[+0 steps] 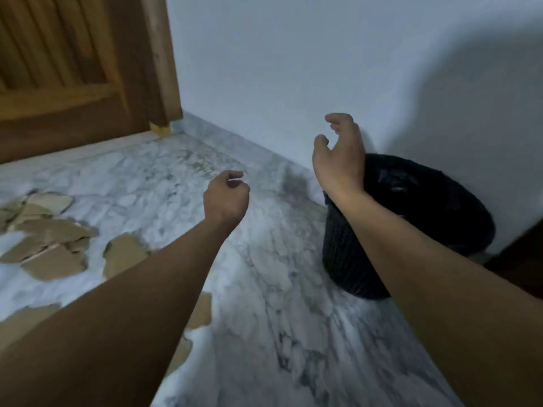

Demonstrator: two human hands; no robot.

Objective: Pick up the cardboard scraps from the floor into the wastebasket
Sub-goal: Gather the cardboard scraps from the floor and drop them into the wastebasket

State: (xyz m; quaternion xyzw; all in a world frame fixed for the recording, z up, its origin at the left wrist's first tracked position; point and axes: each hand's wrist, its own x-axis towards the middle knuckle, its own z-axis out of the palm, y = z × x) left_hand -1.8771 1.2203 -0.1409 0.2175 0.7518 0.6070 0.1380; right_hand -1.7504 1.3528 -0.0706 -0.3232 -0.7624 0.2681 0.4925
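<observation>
The flat, torn cardboard scraps (54, 230) are tan-brown. The round plastic wastebasket (346, 259) is black, with a fine mesh pattern on its side. The marble floor (279, 304) is white, veined with grey. The slatted wooden door (58, 69) is warm brown, and the plain wall (293, 54) is pale bluish-white.

right hand (340, 160) near wastebasket (343, 259), scraps (54, 261) on floor (264, 259)
</observation>
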